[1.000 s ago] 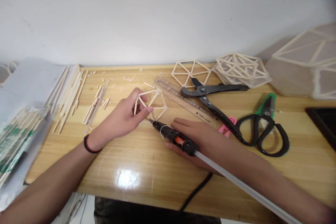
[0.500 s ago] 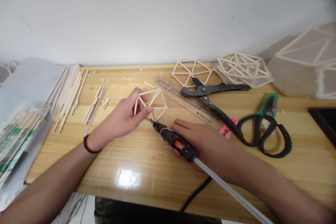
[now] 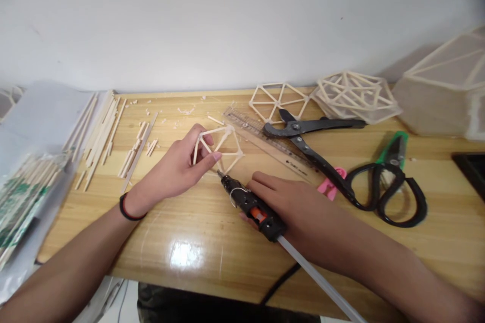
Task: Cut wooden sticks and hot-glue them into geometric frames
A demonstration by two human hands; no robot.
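My left hand [image 3: 191,159] pinches a small frame of wooden sticks [image 3: 228,153], built from triangles joined at glued corners. It is held just above the table, thumb across one side. My right hand [image 3: 282,202] is wrapped round a black glue gun [image 3: 252,206], partly hiding its handle. The gun's metal nozzle [image 3: 221,174] is close to the lower edge of the frame; whether it touches I cannot tell. A long translucent glue stick [image 3: 322,277] runs out of the gun's back toward the lower right.
Behind my right hand lie a clear ruler [image 3: 273,141], black pliers [image 3: 299,133], a pink clip [image 3: 332,184] and black-handled scissors [image 3: 382,192]. Several finished stick frames [image 3: 354,96] rest by the wall. Loose sticks [image 3: 101,133] and bagged sticks [image 3: 26,197] are at the left.
The glue gun's rear has swung slightly to the left, and its glue stick with it. The left hand and the frame stay nearly in place. The view has shifted slightly.
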